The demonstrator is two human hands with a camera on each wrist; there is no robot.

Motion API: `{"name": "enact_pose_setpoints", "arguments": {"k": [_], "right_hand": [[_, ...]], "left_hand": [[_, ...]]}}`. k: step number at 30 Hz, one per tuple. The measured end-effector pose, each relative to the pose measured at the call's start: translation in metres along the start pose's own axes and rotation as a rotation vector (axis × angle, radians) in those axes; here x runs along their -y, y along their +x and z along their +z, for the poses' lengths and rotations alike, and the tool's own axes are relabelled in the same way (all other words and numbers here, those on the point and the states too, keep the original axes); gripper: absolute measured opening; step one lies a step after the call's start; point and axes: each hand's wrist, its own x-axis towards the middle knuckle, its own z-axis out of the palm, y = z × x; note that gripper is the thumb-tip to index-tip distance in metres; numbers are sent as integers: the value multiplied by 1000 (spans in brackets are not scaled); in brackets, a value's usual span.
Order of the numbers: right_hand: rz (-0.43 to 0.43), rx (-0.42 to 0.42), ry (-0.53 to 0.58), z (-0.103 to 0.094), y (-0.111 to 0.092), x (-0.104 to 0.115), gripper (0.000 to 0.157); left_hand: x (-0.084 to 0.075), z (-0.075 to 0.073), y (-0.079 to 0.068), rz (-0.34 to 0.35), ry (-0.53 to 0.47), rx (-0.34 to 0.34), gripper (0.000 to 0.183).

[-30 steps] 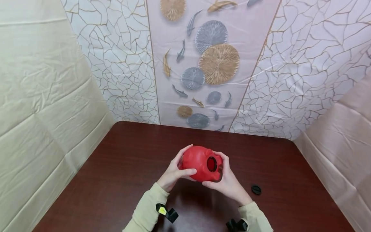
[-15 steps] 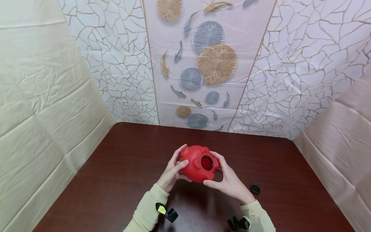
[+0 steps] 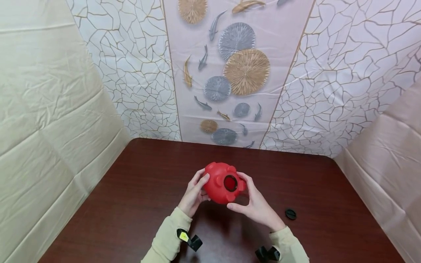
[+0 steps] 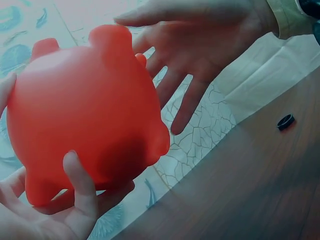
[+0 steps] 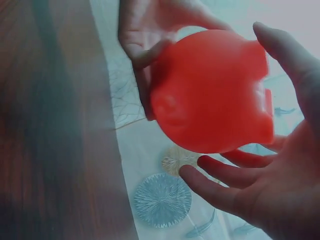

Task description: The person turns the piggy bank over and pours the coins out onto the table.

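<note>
Above the dark-brown wooden table (image 3: 131, 193), the round red plastic piggy bank (image 3: 214, 189), just shifted leftward, is being gripped by the left hand (image 3: 192, 196), apparently its main support, while the right hand (image 3: 258, 208) is being held wide-fingered beside it

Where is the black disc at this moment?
In the head view, the black disc lies on the right of the table, just off the right sleeve.

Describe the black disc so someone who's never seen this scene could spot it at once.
In the head view, find the dark table, then the right hand beside the red toy. Just right of that hand's wrist lies the disc: small, round and black, and unlike the black wrist cameras, loose on the table.
</note>
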Motion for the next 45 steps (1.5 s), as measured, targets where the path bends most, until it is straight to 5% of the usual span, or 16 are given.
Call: {"name": "enact_pose_setpoints", "arguments": {"k": [10,16,21,26,31,38,45], "right_hand": [[93,170,226,-12,6,3,78],[164,120,289,-9,5,4,62],[197,-20,247,-1,3,3,57],[113,-152,196,5,2,0,68],[52,-162,247,10,4,-5,72],[-51,-158,325,14,5,-9,60],[29,-120,287,11,6,-7,53]], "left_hand": [[-2,0,0,62,108,170,58],[-1,5,-1,56,129,147,68],[4,11,-4,-81,208,180,69],[9,13,-8,-240,190,270,70],[9,12,-7,-157,71,278,62],[8,9,-5,-57,88,197,60],[4,8,-5,-30,146,137,65]]}}
